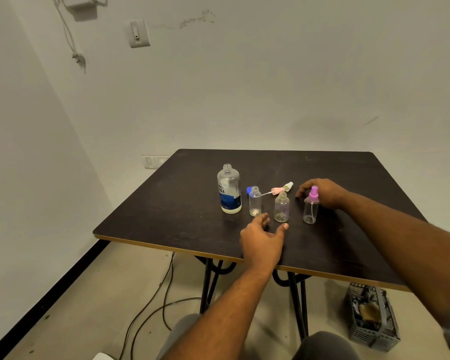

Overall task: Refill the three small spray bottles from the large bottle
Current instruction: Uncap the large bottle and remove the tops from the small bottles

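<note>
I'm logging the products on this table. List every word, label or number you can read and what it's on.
"re·nu", white letters running sideways, partly cut off by the curve: on the label of the large bottle.
Smaller print on that label's blue lower part: too small to read.
The three small spray bottles, the loose caps and the wall switches: no text visible.

dark table (182,203), pale walls (270,87), floor cables (151,305), grey crate (372,318)

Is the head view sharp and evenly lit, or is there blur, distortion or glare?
Head view: soft, even indoor light with faint shadows on the wall; wide-angle bending stretches the table edges and both forearms; the small clear bottles look soft, the large bottle label is only partly readable; no strong glare.
</note>
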